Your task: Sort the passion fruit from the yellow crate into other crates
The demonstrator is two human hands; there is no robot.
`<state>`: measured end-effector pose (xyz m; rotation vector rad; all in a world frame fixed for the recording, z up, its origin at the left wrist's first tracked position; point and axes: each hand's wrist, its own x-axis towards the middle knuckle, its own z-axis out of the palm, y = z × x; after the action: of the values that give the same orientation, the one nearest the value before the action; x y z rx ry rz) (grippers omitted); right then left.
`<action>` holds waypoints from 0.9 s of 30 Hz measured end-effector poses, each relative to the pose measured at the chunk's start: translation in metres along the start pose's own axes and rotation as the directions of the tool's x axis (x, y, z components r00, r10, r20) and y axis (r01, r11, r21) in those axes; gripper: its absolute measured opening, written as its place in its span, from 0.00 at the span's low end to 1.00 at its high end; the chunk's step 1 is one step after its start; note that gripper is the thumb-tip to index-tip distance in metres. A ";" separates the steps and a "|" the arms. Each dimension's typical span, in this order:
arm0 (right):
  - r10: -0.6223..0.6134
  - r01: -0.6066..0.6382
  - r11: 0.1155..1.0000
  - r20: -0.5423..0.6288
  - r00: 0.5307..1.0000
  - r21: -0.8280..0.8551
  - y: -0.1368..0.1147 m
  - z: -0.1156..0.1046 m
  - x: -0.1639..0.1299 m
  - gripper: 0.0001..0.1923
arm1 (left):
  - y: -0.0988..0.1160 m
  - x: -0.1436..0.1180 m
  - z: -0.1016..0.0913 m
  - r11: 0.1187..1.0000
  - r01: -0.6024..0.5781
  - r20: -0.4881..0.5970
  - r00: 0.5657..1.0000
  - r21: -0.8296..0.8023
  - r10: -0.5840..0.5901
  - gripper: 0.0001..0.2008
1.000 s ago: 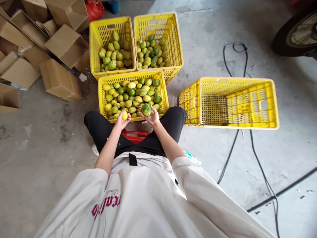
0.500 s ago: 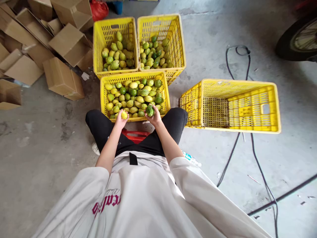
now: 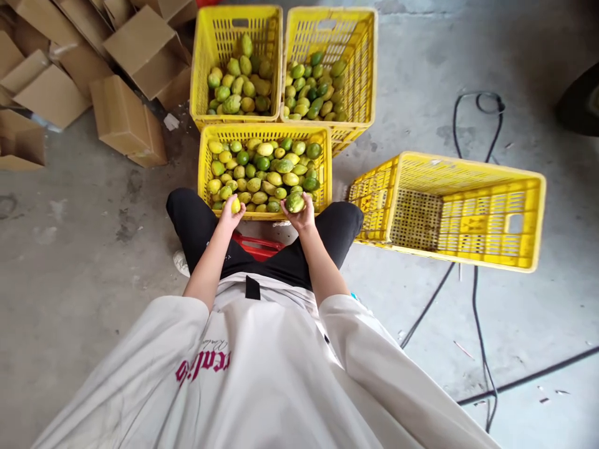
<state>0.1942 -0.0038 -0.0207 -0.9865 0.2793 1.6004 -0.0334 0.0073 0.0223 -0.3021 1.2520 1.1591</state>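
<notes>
The left hand (image 3: 228,215) closes its fingers around a small yellow fruit (image 3: 235,205), just above the near rim of the nearest crate (image 3: 264,215). The right hand (image 3: 304,216) cups a bigger green fruit (image 3: 294,202) over the same rim, with fingers curled under it. This crate is full of green and yellow fruit; two more crates (image 3: 236,25) stand behind it, and an empty crate (image 3: 468,246) lies to its right. I judge that either fruit may slip and roll on the floor, because each hand holds it only with fingertips at the edge. On the shirt (image 3: 206,368) there is red writing, but only part of it shows and I cannot read it.
</notes>
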 end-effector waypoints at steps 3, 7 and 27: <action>0.050 -0.052 0.998 -0.032 0.998 -0.043 0.001 -0.002 0.001 0.06 | 0.000 -0.001 -0.001 1.000 -0.020 -0.001 1.000 -0.007 0.020 0.08; 0.097 -0.099 0.994 -0.047 0.994 -0.053 0.002 -0.002 0.001 0.12 | -0.004 -0.002 -0.001 1.000 0.006 -0.024 1.000 0.030 -0.005 0.05; -0.014 0.009 0.999 -0.117 0.993 -0.040 0.002 -0.004 -0.002 0.08 | -0.017 0.006 0.000 0.998 -0.006 -0.051 0.999 -0.063 0.003 0.04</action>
<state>0.1944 -0.0084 -0.0217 -1.1127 0.3231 1.5446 -0.0200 0.0028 0.0105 -0.3785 1.2624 1.2028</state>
